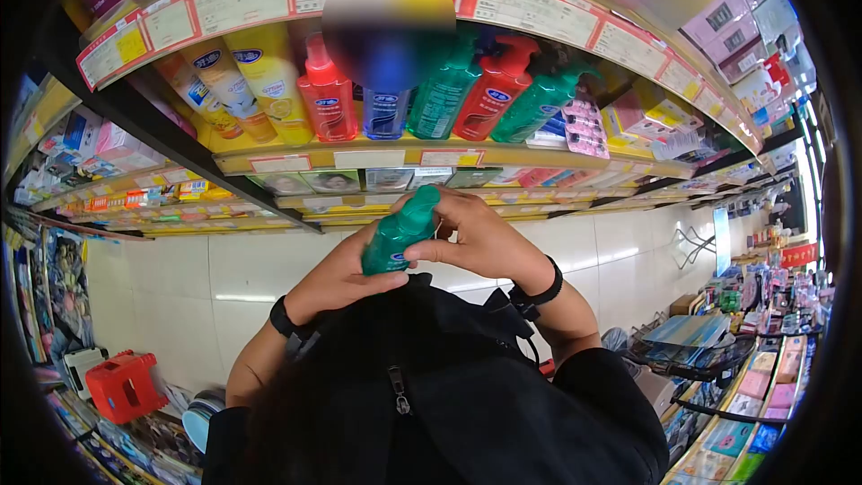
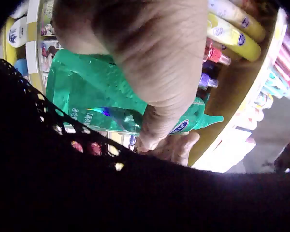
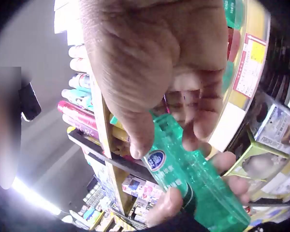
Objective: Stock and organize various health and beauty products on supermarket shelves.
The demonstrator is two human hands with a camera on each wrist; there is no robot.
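**Green bottle's off the shelf, both hands on it**

I've got the green bottle [image 1: 400,232] held just in front of the shelf [image 1: 359,159], below the row of pump bottles [image 1: 449,90] it looks like it belongs with. My left hand [image 1: 346,278] has its fingers curled round the lower body. My right hand [image 1: 480,238] pinches the cap end with thumb and fingers. I'd say the picking-up part is done. The bottle isn't set down or back in the row yet, just held up close.
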